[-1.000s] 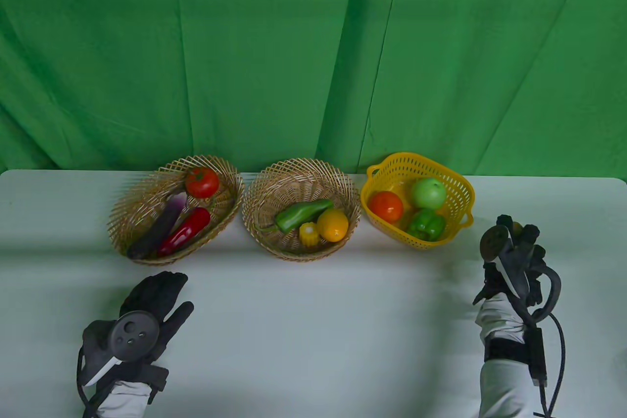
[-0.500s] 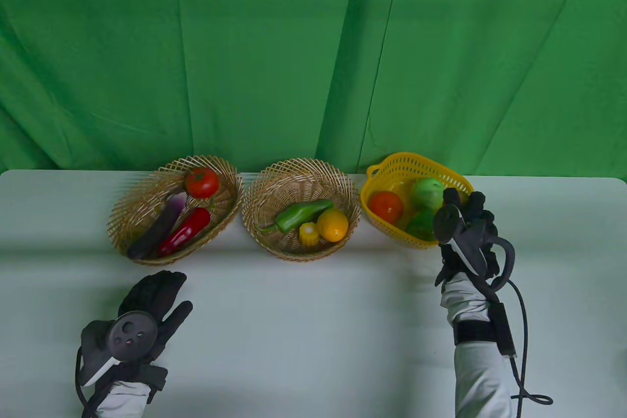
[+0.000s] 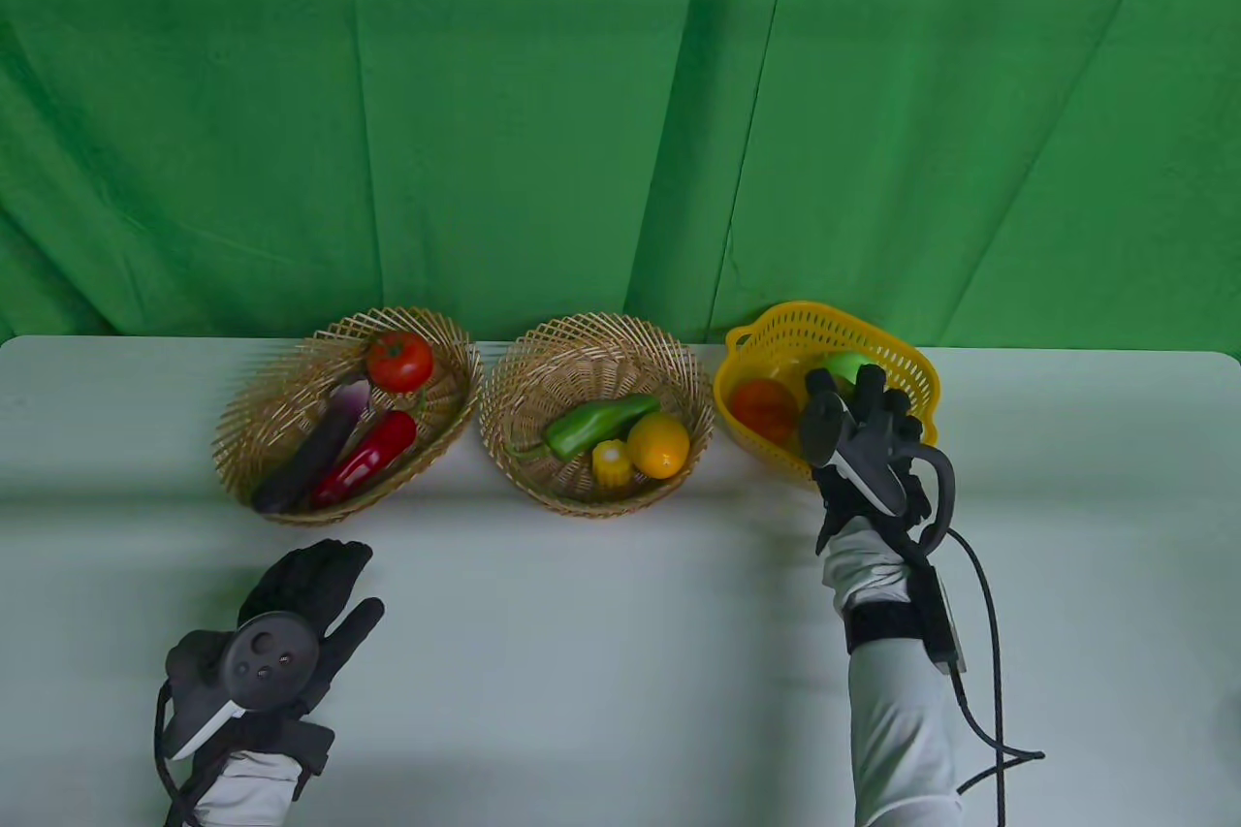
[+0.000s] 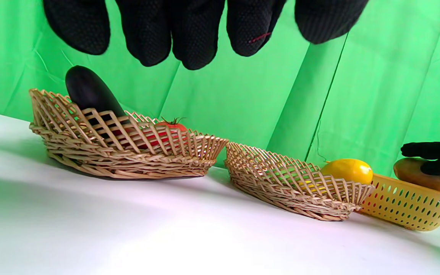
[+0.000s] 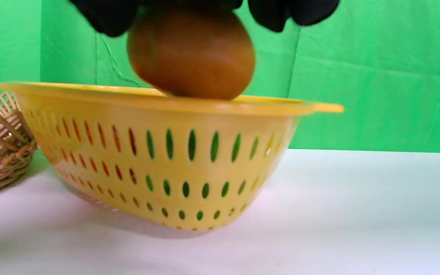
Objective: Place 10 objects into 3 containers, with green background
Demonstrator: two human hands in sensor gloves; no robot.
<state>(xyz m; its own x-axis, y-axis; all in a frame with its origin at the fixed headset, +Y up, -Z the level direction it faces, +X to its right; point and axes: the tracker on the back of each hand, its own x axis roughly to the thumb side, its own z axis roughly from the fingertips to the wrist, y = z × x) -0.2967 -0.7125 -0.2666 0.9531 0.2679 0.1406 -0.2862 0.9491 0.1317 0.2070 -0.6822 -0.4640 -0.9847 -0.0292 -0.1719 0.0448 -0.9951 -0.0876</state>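
Note:
My right hand (image 3: 858,410) holds a brown rounded object (image 5: 191,53) just above the front rim of the yellow plastic basket (image 3: 766,315); the object also shows in the left wrist view (image 4: 422,176). The basket holds an orange-red tomato (image 3: 761,408) and a green apple (image 3: 845,365); the hand hides the rest. My left hand (image 3: 330,570) lies flat and empty on the table, fingers spread, in front of the left wicker basket (image 3: 281,371).
The left wicker basket holds a tomato (image 3: 399,360), an eggplant (image 3: 315,459) and a red pepper (image 3: 373,459). The middle wicker basket (image 3: 582,328) holds a long green pepper (image 3: 596,425), a lemon (image 3: 659,444) and a corn piece (image 3: 611,463). A green curtain hangs behind.
My right hand has moved left and forward from the table's right side to over the yellow basket, carrying the brown object. The left hand has stayed put.

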